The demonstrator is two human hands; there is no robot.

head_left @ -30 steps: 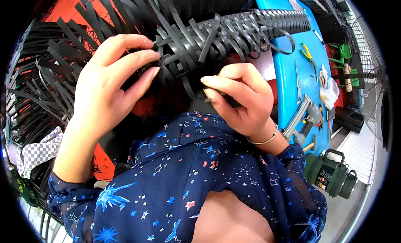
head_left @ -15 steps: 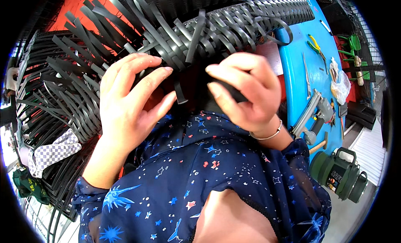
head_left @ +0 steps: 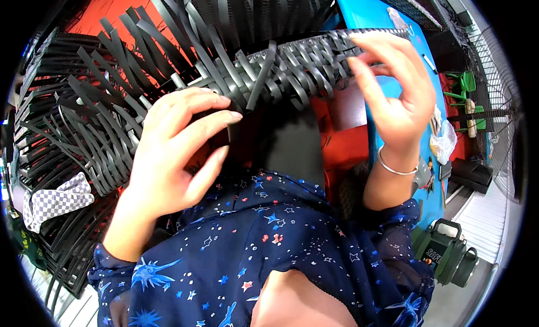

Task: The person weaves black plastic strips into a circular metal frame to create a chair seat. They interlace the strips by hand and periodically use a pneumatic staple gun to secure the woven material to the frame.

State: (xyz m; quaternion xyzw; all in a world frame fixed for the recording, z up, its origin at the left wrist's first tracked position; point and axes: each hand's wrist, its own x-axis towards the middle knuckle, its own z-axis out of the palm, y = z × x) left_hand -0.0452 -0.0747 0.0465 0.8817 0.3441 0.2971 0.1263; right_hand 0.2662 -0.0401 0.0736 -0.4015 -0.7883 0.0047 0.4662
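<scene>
A long woven piece of flat black plastic strips runs across in front of me, with many loose strip ends standing up from its left and far side. My left hand is at its near left edge, index and middle fingertips against the strips, thumb apart. A short dark strip end hangs beside those fingertips. Over the right part of the weave is my right hand, its thumb and index finger curved and apart near the looped strips. What lies behind its fingers is partly hidden. A bangle circles the right wrist.
A blue table on the right carries a plastic bag and tools. A dark green jug stands at lower right, near a fan. On the left are bundled black strips and a checked cloth.
My right hand has moved right and away from me, from the near edge to the weave's right part. The left hand has shifted slightly toward me, staying at the weave's edge.
</scene>
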